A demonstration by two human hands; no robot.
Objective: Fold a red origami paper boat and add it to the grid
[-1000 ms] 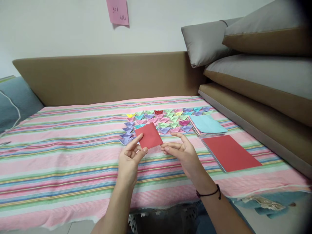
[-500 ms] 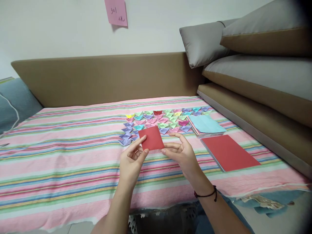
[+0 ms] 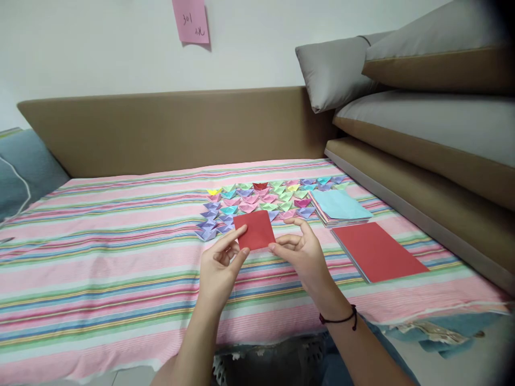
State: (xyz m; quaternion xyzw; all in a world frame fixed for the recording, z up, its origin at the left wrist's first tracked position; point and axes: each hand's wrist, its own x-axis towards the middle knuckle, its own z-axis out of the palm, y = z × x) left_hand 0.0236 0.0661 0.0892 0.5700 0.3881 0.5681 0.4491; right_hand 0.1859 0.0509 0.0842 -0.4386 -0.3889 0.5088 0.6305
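Note:
A small red square of paper (image 3: 256, 230) is held up above the striped cloth (image 3: 120, 279). My left hand (image 3: 220, 265) pinches its left side between thumb and fingers. At its lower right corner, the thumb and a finger of my right hand (image 3: 302, 254) grip the paper, with the index finger raised off it. Behind the paper, several folded paper boats (image 3: 269, 198) in many colours lie in rows on the cloth. A stack topped with light blue paper (image 3: 341, 206) and a larger stack topped with red paper (image 3: 378, 252) lie to the right.
Large grey and brown cushions (image 3: 426, 128) are piled along the right side. A brown backrest (image 3: 181, 131) runs along the wall, which bears a pink note (image 3: 191, 21). A blue cushion (image 3: 28, 166) with a white cable is at the far left.
The red square has shifted slightly to the right and is turned a little flatter, squarer to the view. My left hand has moved slightly right with it.

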